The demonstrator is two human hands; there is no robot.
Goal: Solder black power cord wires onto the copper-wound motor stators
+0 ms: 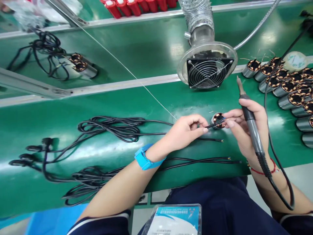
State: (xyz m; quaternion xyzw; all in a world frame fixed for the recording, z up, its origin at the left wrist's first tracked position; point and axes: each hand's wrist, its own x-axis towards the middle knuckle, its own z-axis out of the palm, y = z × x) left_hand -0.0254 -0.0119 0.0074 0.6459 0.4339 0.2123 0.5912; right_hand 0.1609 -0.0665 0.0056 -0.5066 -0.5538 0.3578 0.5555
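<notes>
So the left hand [182,132] has a black cable [210,126] pinched near its end between thumb and fingers, a bit nearer the person than the fan [207,74]. The right hand [241,135] is doing double duty: a soldering iron [254,133] is gripped along it, tip up just to the right of the fan, while the thumb and fingertips nip the wire end of that same cable. There's a blue bit showing there, but it's too small to make out.

Right behind the cable end sits a single stator [214,120], on the person's side of the fan. Can't tell if the wires actually touch it. A thin pale strand [137,79] slants in from left of the fan down to the left hand.

Farther out, two looped bundles of black cords [110,129] lie well left of the fan and closer to the person, plugs [47,143] at the far left, coloured wire ends poking out below the fan. Right of the fan there's a crowd of stators [285,101]. Red cylinders [134,8] line up behind it, to the left.
</notes>
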